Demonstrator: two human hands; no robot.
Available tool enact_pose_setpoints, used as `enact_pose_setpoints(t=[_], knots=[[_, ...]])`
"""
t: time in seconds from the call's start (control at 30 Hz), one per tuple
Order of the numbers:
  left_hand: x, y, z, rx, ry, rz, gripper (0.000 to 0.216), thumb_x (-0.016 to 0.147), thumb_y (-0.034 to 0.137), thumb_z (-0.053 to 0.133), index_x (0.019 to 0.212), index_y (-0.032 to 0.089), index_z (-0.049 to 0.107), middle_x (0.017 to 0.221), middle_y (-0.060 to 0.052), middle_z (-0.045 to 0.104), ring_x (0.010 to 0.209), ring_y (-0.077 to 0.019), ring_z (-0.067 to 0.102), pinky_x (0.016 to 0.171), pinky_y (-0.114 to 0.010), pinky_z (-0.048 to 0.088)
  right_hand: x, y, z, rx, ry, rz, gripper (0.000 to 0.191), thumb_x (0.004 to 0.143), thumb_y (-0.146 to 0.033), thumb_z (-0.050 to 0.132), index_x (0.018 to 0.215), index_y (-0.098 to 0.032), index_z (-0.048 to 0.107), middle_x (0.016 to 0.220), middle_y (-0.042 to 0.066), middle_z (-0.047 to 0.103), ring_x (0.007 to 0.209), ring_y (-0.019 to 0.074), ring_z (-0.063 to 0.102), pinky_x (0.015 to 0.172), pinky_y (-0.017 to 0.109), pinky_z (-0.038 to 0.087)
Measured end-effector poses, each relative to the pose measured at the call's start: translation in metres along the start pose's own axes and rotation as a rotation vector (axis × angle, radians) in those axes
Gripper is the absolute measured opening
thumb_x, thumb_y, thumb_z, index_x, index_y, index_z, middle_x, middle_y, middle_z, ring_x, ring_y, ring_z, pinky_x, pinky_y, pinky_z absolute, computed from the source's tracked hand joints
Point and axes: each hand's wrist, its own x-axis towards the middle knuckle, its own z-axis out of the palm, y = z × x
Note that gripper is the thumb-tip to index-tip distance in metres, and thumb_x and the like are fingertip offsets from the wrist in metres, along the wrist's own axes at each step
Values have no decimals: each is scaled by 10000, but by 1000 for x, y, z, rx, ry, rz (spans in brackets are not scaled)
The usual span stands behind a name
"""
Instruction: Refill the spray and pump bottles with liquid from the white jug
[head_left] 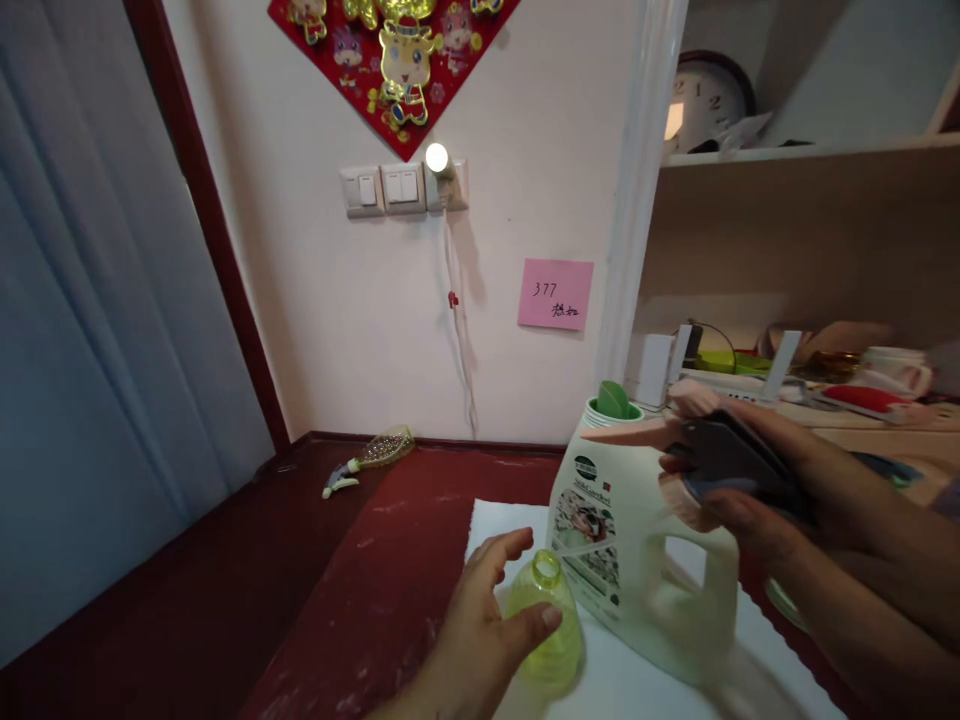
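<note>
My left hand (pixel 480 625) curls around a small yellow-green transparent bottle (pixel 546 625) with an open neck, standing on a white sheet (pixel 487 525). Thumb and fingers touch the bottle's side. Just right of it stands a large white detergent jug (pixel 637 540) with a handle, a picture label and a green spout (pixel 613 402) on top. My right hand (pixel 757 480) is raised beside the jug's upper part, gripping a dark flat thing (pixel 731 460), with the forefinger stretched toward the jug's neck.
The white sheet lies on a dark red surface (pixel 390 560) against a white wall with switches (pixel 401 187), a hanging cord (pixel 459 330) and a pink note (pixel 555 293). A small bottle (pixel 371 456) lies in the far corner. A cluttered shelf (pixel 810 375) stands at right, a curtain (pixel 97 330) at left.
</note>
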Motion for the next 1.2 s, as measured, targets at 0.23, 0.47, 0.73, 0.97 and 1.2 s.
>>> enact_pose_setpoints(t=[0.23, 0.47, 0.73, 0.97, 1.2], knots=[[4, -16, 4, -147, -73, 72, 524, 696, 345, 817, 1195, 225, 709, 1302, -119, 667, 1267, -355, 541, 1123, -481, 365, 30, -26, 23, 42, -167, -157, 471, 1043, -379, 530, 1509, -351, 471, 1427, -29, 607, 1260, 210, 629, 1084, 283, 530], [5, -30, 4, -146, -84, 99, 526, 682, 292, 840, 1186, 237, 699, 1288, -101, 674, 1264, -373, 549, 1091, -502, 400, 18, -28, 67, 55, -428, -208, 451, 1039, -253, 483, 1486, -299, 441, 1288, 43, 690, 1132, 164, 690, 924, 276, 604], [3, -40, 11, -202, -57, 56, 607, 630, 241, 860, 1212, 241, 687, 1362, -109, 646, 1305, -398, 531, 1093, -526, 405, -6, -10, 87, 190, -615, -4, 442, 1046, -295, 473, 1484, -267, 421, 1389, 90, 621, 1280, 188, 597, 1053, 374, 533], [2, -36, 11, -194, -53, 70, 609, 636, 256, 864, 1219, 239, 691, 1332, -97, 655, 1304, -379, 534, 1135, -515, 374, -7, -5, 91, 110, -583, 19, 443, 1047, -374, 484, 1484, -328, 425, 1374, 67, 633, 1203, 193, 646, 979, 379, 569], [1, -33, 11, -149, -40, 71, 589, 655, 260, 860, 1220, 252, 693, 1317, -89, 663, 1282, -367, 558, 1125, -523, 392, -15, 0, 98, 74, -462, -95, 456, 1053, -341, 491, 1495, -339, 376, 1341, 40, 659, 1170, 141, 665, 964, 249, 559]])
